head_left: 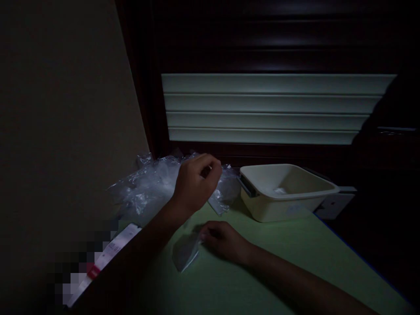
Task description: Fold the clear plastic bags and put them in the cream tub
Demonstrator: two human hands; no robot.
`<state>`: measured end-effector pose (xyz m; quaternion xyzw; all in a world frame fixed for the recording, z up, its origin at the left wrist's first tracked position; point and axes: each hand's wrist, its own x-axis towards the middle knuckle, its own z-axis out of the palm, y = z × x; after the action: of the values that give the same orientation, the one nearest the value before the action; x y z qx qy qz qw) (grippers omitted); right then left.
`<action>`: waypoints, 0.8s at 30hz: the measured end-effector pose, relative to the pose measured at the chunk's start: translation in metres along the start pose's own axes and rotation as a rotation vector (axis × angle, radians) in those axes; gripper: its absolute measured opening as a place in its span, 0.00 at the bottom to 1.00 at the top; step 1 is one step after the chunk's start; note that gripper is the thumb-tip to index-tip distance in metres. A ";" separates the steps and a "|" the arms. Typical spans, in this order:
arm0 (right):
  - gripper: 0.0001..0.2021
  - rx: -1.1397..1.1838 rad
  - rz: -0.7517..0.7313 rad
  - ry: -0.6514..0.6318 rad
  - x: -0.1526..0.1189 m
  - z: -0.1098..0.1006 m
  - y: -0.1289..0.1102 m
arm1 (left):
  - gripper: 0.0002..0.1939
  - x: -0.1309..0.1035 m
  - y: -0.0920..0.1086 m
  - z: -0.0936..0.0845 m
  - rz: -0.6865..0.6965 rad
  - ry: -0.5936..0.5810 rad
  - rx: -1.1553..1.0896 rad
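My right hand (225, 241) is closed in a pinch on the edge of a small clear plastic bag (186, 256), which lies low over the green tabletop (278, 258). Farther forward, my left hand (197, 180) is raised in front of a heap of crumpled clear plastic bags (157, 179). Its thumb and fingers curl together in a pinch; anything between them is too small or hidden to make out. A flat pale strip (215, 205) sticks out from the heap beneath that hand.
A cream plastic basin (275, 210) with dark handles stands at the back right, with something shiny and clear inside. A white and red printed item (110, 249) lies at the left edge. Behind are dark wood and a pale slatted panel (262, 105). The light is dim.
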<state>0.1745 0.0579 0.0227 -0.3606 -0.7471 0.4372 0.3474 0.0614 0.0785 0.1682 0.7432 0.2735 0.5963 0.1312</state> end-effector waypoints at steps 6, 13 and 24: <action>0.12 0.048 0.030 0.112 -0.026 -0.030 0.005 | 0.08 -0.065 -0.035 -0.004 -0.260 -0.269 0.064; 0.17 0.103 0.023 0.251 -0.033 -0.039 0.008 | 0.14 -0.122 -0.060 -0.025 -0.518 -0.284 0.106; 0.12 0.140 0.005 0.312 -0.048 -0.022 0.000 | 0.24 -0.157 -0.058 -0.025 -0.538 -0.469 -0.079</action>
<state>0.2170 0.0259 0.0213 -0.4008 -0.6512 0.4276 0.4823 0.0006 0.0340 0.0161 0.7556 0.3988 0.3636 0.3713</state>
